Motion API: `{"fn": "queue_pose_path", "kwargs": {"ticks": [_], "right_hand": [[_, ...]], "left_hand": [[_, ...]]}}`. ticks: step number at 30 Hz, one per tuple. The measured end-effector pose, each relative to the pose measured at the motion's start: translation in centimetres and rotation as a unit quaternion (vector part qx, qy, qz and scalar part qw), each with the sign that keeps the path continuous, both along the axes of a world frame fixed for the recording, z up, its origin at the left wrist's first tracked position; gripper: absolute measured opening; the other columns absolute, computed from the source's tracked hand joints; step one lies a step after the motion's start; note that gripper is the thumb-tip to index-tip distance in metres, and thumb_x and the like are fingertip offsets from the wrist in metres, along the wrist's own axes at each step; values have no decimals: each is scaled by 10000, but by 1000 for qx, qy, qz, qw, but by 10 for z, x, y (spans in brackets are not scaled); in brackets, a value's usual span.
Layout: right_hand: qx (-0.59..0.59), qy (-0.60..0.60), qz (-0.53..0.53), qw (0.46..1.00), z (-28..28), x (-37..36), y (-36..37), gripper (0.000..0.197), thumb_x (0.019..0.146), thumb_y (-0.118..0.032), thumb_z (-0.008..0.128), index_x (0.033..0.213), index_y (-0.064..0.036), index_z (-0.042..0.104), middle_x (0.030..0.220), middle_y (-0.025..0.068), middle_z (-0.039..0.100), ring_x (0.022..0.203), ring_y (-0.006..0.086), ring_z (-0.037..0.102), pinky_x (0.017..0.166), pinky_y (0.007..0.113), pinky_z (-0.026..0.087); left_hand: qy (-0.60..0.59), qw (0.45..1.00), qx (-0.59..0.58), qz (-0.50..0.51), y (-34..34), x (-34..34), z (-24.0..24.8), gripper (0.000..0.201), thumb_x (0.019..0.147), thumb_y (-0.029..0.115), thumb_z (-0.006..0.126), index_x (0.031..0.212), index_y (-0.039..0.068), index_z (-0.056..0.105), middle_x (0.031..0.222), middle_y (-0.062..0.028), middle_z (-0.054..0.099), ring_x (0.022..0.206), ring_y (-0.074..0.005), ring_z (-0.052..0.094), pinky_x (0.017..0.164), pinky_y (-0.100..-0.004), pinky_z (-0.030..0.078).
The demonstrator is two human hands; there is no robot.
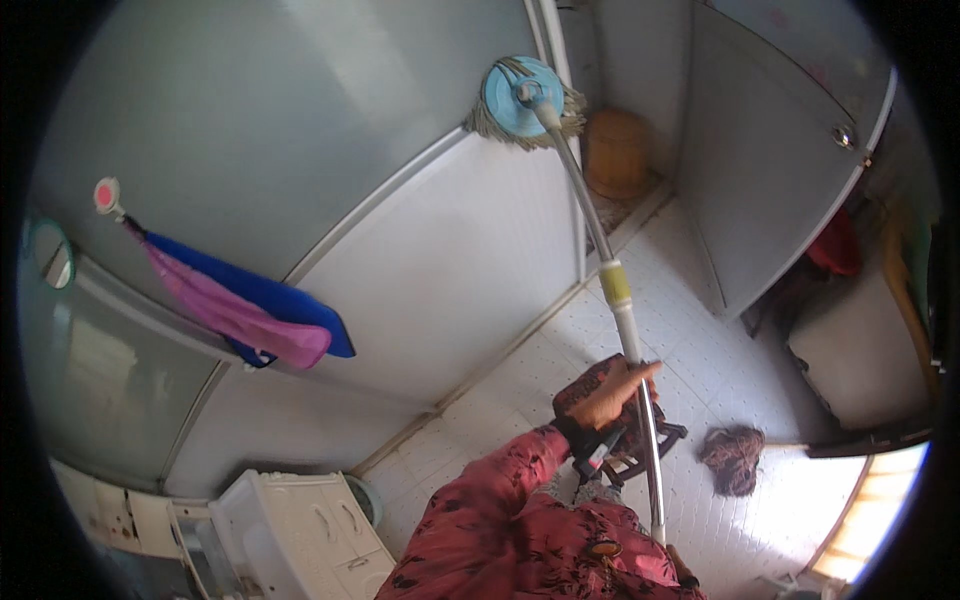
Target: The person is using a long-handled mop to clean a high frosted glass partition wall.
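Observation:
A long-handled mop (597, 230) slants up in front of me, its round blue head (520, 95) with grey-green strands raised against the partition wall. My left hand (612, 396), in a red patterned sleeve, is closed around the white and metal handle below its yellow-green collar. Only a little of my right hand (682, 566) shows, low by the handle's bottom end; its fingers are mostly hidden. Below my left hand stands a small stool (625, 450) with a dark red patterned cover, close to my feet.
Pink and blue cloths (235, 300) hang on the partition at left. A white drawer cabinet (315, 525) stands lower left. A dark stringy mop head (733, 458) lies on the tiled floor. At right a door (775, 160) stands ajar, near a brown bucket-shaped container (617, 150).

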State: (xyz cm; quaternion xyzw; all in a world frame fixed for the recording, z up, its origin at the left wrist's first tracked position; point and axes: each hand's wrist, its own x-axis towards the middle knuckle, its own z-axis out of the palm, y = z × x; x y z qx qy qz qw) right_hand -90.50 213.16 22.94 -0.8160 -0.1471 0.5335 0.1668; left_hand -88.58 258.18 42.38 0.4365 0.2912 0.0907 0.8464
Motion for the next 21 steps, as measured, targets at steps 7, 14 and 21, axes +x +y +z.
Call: {"fn": "queue_pose_path", "kwargs": {"ticks": [7,14,21], "right_hand": [[-66,57,62,994,-45,29,-52,799,601,-227,739,1167,100,280,976,217,491,762,257,539,550,335,487],[68,-65,154,984,-8,66,61,518,589,-255,720,909,44,443,791,172,548,663,239,567,539,335,466],[210,-146,204,945,36,68,172,319,578,-278,703,687,-4,582,632,133,597,578,224,590,529,336,447]], "left_hand": [[-17,997,-73,2,-30,-72,5,232,777,262,580,673,103,446,648,-29,521,645,-156,578,610,-292,481],[-50,996,-60,42,-13,-110,20,216,811,222,530,667,92,435,613,-14,486,635,-153,544,652,-325,457],[-97,983,101,122,28,-141,91,252,818,228,474,633,71,407,580,-51,449,590,-211,515,571,-324,420]]}}
